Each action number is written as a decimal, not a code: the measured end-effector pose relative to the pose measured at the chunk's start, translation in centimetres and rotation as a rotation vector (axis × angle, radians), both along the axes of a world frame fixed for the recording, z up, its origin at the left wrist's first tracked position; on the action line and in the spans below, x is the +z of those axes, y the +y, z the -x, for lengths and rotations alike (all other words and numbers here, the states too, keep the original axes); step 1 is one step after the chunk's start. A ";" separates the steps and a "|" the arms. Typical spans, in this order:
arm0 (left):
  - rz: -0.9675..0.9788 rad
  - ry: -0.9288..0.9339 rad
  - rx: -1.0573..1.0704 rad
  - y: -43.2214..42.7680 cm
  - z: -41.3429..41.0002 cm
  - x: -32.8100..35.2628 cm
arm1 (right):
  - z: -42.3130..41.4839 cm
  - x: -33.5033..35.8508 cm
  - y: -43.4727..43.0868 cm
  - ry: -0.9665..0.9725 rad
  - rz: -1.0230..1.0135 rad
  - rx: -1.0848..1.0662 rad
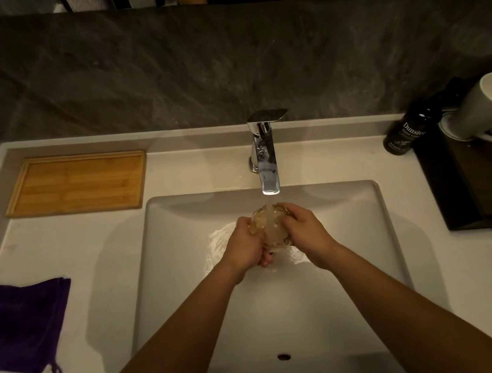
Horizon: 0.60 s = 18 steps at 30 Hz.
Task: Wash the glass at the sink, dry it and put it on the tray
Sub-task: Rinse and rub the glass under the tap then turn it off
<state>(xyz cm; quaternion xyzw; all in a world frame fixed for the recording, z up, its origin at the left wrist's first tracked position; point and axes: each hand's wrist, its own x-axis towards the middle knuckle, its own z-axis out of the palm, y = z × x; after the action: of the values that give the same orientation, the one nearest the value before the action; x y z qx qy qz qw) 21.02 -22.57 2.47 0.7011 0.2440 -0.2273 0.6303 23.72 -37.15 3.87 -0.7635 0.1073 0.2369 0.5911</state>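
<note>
While your left hand [244, 244] and right hand [304, 231] clasp the glass [271, 225] under the tap [267, 164] over the sink [385, 229], wet fingers may let it slip and crack.

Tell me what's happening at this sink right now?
A person holds a clear glass in both hands, left hand and right hand, under water running from the chrome tap into the white basin. The glass is being washed, not yet dried. A purple cloth lies on the counter to the left, and a wooden tray sits behind it with nothing on it.
</note>
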 end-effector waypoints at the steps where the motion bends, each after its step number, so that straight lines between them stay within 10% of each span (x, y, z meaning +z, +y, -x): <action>1: 0.007 -0.003 0.020 -0.3 0.0 0.1 | 0.3 -0.2 0.3 -0.007 0.011 -0.007; 18: 0.226 0.030 0.186 -1.3 1.6 0.3 | 2.4 -0.4 0.0 -0.174 -0.020 0.033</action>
<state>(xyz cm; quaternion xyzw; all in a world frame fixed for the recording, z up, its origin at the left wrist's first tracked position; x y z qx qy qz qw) 19.40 -23.86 2.72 0.5966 0.2904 -0.2043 0.7197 21.29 -37.18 3.46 -0.7770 0.0407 0.1801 0.6018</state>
